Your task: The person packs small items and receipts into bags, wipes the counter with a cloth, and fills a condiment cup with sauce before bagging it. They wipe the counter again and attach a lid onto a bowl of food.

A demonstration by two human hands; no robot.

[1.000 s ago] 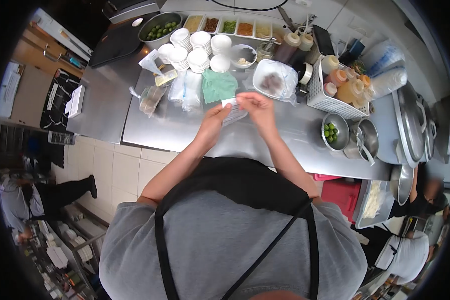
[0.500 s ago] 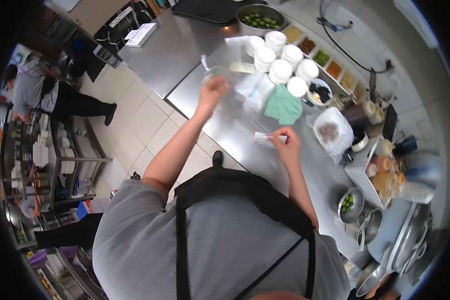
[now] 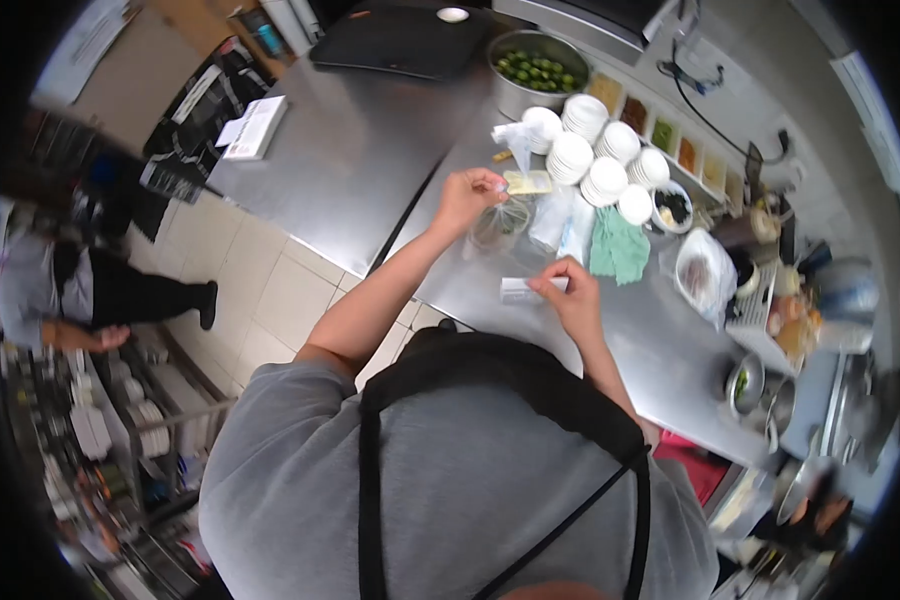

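My left hand [image 3: 470, 203] is closed in a pinch on the gathered neck of a clear plastic bag [image 3: 497, 232]. The bag hangs just over the steel counter or rests on it; its contents are too blurred to name. Between the thumb and fingers of my right hand [image 3: 573, 298] is a small white paper slip [image 3: 515, 290], which looks like a label. Beyond my right hand lies a crumpled green cloth [image 3: 620, 248], with white-and-clear plastic packaging [image 3: 560, 222] to its left. A pale yellow block or packet [image 3: 530, 182] lies beside my left fingertips.
Stacks of white round containers or lids [image 3: 570, 158] stand at the back, before a pot [image 3: 515, 93] of green fruit. Ingredient trays [image 3: 687, 153] line the wall. On the right are a bagged container [image 3: 698, 275] and metal bowls [image 3: 745, 385]. A co-worker [image 3: 80, 290] stands at left.
My left hand has moved across the counter toward the stacks and my right hand, and now pinches the clear bag's neck. My right hand keeps the paper slip. The camera view has shifted.
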